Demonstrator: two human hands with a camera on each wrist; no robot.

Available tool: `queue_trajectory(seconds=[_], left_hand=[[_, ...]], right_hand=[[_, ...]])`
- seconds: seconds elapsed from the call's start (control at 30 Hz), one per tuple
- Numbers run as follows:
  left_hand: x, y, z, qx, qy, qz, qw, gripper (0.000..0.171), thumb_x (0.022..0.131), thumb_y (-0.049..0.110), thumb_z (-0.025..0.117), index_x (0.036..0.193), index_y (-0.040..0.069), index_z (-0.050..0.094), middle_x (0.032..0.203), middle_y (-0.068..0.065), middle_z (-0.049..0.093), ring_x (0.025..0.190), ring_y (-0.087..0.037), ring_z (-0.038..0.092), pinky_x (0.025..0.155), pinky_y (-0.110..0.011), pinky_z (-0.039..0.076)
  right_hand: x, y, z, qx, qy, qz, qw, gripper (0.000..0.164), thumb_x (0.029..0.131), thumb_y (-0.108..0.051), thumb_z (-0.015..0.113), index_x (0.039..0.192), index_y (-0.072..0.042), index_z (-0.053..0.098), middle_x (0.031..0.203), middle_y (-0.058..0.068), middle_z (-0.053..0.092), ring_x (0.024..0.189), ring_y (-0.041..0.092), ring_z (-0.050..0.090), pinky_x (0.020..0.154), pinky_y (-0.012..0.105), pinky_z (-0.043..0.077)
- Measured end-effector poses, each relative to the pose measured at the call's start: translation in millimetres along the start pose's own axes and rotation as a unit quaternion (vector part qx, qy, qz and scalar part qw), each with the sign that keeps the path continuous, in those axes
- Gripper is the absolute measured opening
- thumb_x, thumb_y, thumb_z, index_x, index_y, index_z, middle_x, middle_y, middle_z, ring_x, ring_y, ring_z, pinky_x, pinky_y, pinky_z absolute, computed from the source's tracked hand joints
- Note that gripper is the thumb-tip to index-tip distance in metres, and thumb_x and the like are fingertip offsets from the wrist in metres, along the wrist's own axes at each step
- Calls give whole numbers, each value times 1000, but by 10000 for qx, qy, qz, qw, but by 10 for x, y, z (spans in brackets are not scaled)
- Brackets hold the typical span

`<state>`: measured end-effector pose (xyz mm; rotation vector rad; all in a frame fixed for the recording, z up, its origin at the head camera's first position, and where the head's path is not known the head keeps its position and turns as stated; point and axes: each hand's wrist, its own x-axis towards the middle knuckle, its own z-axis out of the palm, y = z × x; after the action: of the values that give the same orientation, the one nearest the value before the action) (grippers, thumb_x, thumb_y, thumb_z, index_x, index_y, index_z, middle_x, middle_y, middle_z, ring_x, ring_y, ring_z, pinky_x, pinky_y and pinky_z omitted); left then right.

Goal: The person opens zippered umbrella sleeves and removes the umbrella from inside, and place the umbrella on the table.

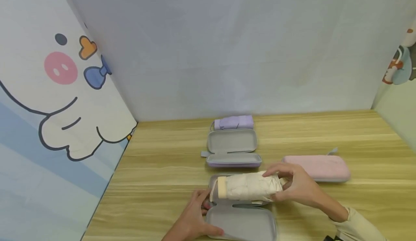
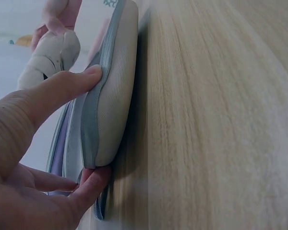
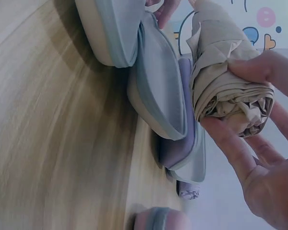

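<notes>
A cream folded umbrella (image 1: 250, 186) lies across my right hand's grip, my right hand (image 1: 300, 186) pinching its rolled fabric end between thumb and fingers. In the right wrist view, that bunched end of the umbrella (image 3: 230, 103) faces the camera. Beneath it an open zip case (image 1: 242, 222), grey inside and cream outside, lies on the table. My left hand (image 1: 195, 215) grips the case's left side; in the left wrist view its thumb (image 2: 81, 81) presses the zip rim while the fingertips touch the end. The umbrella partly hides the case's far half.
Behind stands another open case (image 1: 232, 140), grey-lined with a purple shell, and a purple folded umbrella (image 1: 234, 122) lies beyond it. On the right sits a closed pink case (image 1: 316, 167). A pale curtain (image 1: 234, 53) borders the back of the wooden table (image 1: 156, 154).
</notes>
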<state>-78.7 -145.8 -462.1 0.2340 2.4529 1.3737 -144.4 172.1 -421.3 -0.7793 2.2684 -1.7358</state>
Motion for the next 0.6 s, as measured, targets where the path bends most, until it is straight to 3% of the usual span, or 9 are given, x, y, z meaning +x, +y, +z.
queue_trajectory(seconds=[0.13, 0.33, 0.47, 0.6], left_hand=[[0, 5, 8, 88, -12, -91, 9999, 111, 60, 32, 91, 143, -8, 30, 117, -7, 38, 97, -20, 50, 84, -32, 50], [4, 1, 19, 220, 60, 77, 9997, 113, 58, 32, 91, 143, -9, 29, 119, -8, 39, 95, -19, 52, 83, -29, 50], [4, -10, 27, 126, 113, 230, 9996, 113, 57, 29, 92, 143, -8, 30, 121, -9, 38, 95, -16, 51, 83, -27, 50], [12, -13, 23, -44, 7, 171, 9998, 111, 59, 27, 91, 143, -8, 28, 122, -12, 37, 97, -18, 50, 84, -29, 50]], right_hand=[[-91, -43, -98, 5, -18, -132, 9999, 48, 61, 7, 80, 106, -8, 69, 116, 19, 55, 98, 13, 61, 58, 36, 55], [-231, -68, -253, 93, -177, -548, 9983, 51, 63, 13, 77, 109, -6, 67, 115, 10, 59, 99, 15, 62, 58, 38, 56], [-321, -86, -340, 50, -142, -717, 9973, 53, 61, 15, 77, 109, -5, 66, 114, 7, 60, 98, 14, 63, 59, 38, 56], [-425, -95, -442, -2, -29, -727, 9974, 55, 58, 15, 79, 108, -4, 67, 114, 5, 58, 98, 12, 62, 60, 37, 56]])
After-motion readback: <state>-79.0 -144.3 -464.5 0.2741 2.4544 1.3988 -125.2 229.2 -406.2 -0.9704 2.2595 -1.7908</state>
